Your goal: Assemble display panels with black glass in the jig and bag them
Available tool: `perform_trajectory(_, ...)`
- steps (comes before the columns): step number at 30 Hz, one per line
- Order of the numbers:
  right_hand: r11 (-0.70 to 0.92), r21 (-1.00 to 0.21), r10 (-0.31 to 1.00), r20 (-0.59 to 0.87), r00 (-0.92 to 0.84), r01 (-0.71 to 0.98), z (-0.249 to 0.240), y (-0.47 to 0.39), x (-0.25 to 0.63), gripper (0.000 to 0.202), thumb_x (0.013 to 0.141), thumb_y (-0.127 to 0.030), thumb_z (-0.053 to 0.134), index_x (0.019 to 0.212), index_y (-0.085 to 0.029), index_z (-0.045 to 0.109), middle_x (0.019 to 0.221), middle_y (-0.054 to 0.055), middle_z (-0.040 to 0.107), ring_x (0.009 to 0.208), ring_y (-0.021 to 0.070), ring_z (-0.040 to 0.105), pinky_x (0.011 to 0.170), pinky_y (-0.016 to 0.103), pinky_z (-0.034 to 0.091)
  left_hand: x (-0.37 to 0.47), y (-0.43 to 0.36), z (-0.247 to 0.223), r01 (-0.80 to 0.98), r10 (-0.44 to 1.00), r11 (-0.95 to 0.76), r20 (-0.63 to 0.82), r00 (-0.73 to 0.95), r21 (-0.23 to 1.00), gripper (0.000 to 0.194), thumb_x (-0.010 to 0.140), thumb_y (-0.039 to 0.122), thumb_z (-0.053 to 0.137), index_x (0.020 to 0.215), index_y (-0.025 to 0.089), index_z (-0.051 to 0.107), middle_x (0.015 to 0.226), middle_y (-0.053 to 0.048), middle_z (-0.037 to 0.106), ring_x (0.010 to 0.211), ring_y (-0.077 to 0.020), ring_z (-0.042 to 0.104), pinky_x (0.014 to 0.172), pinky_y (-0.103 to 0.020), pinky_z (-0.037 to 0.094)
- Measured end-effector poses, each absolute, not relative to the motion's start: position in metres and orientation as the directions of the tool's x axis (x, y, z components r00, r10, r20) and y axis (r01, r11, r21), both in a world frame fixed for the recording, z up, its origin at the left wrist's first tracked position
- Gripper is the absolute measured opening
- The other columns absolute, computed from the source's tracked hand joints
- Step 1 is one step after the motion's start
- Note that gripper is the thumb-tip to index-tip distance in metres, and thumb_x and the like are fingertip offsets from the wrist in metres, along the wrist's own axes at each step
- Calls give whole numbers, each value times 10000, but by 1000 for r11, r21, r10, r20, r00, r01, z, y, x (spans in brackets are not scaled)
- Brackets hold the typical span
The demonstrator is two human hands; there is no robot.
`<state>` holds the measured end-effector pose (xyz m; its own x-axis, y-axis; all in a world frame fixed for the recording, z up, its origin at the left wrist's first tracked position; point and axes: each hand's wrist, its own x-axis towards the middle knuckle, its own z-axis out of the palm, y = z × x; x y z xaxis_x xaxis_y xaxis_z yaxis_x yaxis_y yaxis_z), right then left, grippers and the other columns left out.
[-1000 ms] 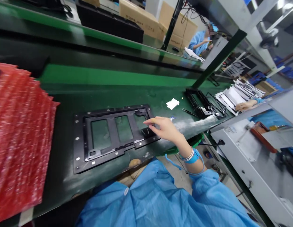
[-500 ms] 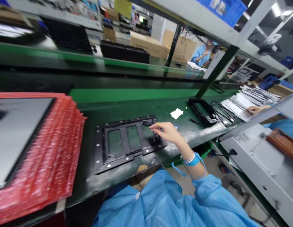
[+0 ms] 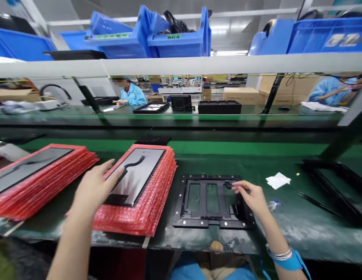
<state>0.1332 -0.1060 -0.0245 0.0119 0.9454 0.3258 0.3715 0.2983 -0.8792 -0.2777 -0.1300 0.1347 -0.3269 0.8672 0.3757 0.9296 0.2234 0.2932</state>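
A black frame (image 3: 202, 198) with three openings lies flat on the green table. Over its right part hovers my right hand (image 3: 251, 196), fingers loosely bent and somewhat apart, with nothing seen in them. My left hand (image 3: 95, 186) is spread at the left edge of a grey panel (image 3: 140, 171) that carries a black cable (image 3: 136, 162). This panel tops a stack of red bubble wrap sheets (image 3: 160, 190). Whether my left fingers touch the panel is hard to tell.
Another red stack (image 3: 52, 179) with a panel stands at the far left. To the right are a white paper scrap (image 3: 278, 180), a black pen-like tool (image 3: 318, 204) and black frames (image 3: 338, 190). Blue bins (image 3: 181, 44) sit on a shelf above. Two people work beyond.
The view has swung left and up. My left hand has come into view over the panel on the red stack. My right hand stays over the right part of the black frame.
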Motion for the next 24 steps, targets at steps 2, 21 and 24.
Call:
perform_trajectory(2,277,-900,947,315,62,337,-24,-100,136,305,837,-391,499,866,-198,734,792,84,779,668,202,733,678,345,596,-276,-124,128,930,877,299,322,-356,214,443,875,554,557,965,137,675,1017,-164,693,1056,-409,616,830,-490,498)
perform_trajectory(21,130,-943,892,246,378,306,-27,-98,156,289,853,-419,559,899,-193,733,816,81,768,663,191,704,633,312,540,-282,-131,174,185,685,119,54,-726,975,323,516,290,811,643,171,540,443,85,518,349,-44,444,343,-106,352)
perform_trajectory(24,255,-916,843,367,392,309,-20,-108,140,279,909,-376,534,1014,-186,709,898,95,773,740,193,719,707,343,564,-252,-139,171,138,693,-32,121,-710,990,347,577,343,817,655,195,513,440,92,523,309,-63,422,294,-143,349)
